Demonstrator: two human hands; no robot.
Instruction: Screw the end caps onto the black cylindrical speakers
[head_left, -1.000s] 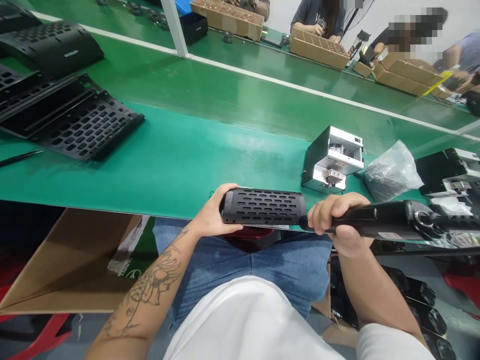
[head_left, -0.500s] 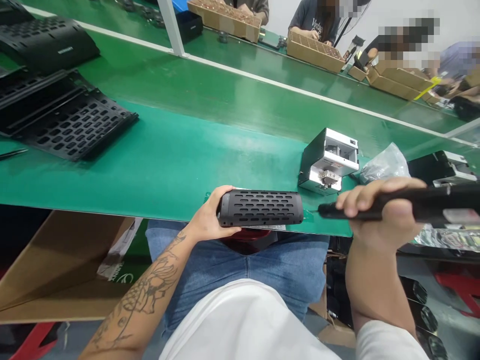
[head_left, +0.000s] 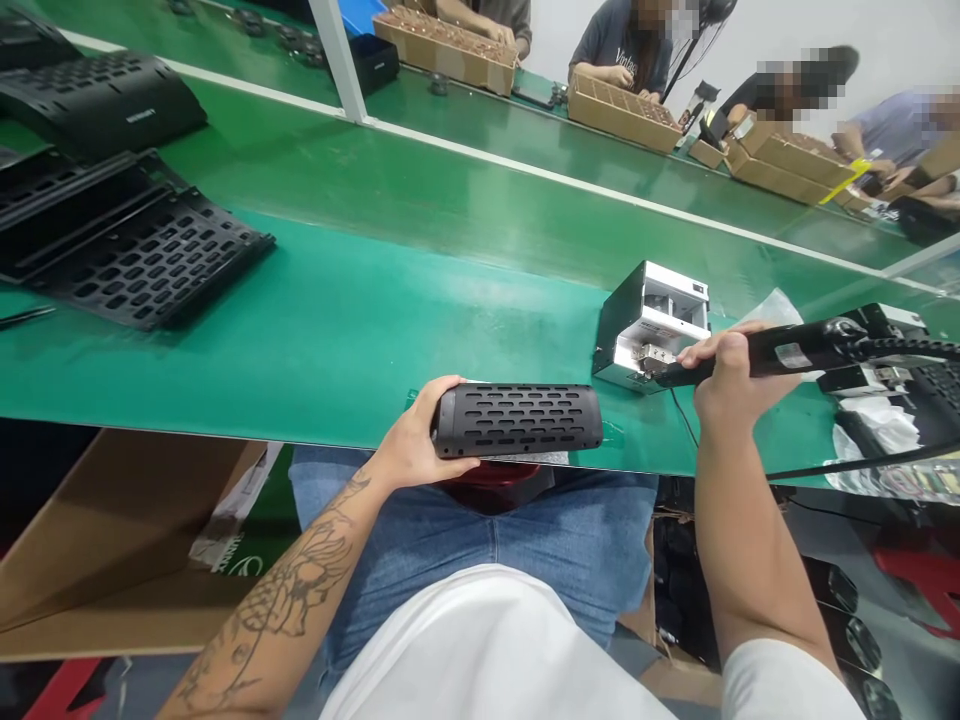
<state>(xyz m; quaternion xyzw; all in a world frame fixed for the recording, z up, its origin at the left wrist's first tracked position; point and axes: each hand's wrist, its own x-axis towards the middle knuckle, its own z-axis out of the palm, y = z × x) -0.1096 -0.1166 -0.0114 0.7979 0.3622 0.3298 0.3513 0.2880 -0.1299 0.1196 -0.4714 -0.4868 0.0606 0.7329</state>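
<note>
My left hand (head_left: 420,435) is closed round the left end of a black slotted housing (head_left: 525,418), which lies lengthwise at the front edge of the green bench. In my right hand (head_left: 724,375) is a black electric screwdriver (head_left: 787,350) with a cable at its rear end. Its tip reaches the small metal outlet at the front of a silver and black screw feeder (head_left: 656,320). Whether a screw sits on the tip is too small to see.
Black perforated panels (head_left: 150,240) and a curved black cover (head_left: 105,105) lie at the left. A second feeder (head_left: 874,335) and plastic bags stand at the right. A cardboard box (head_left: 127,540) is below the bench. Several people work across the bench beside cardboard trays (head_left: 622,110).
My right hand has moved the electric screwdriver forward and left, from right of the housing up to the screw feeder. My left hand and the housing have stayed nearly in place.
</note>
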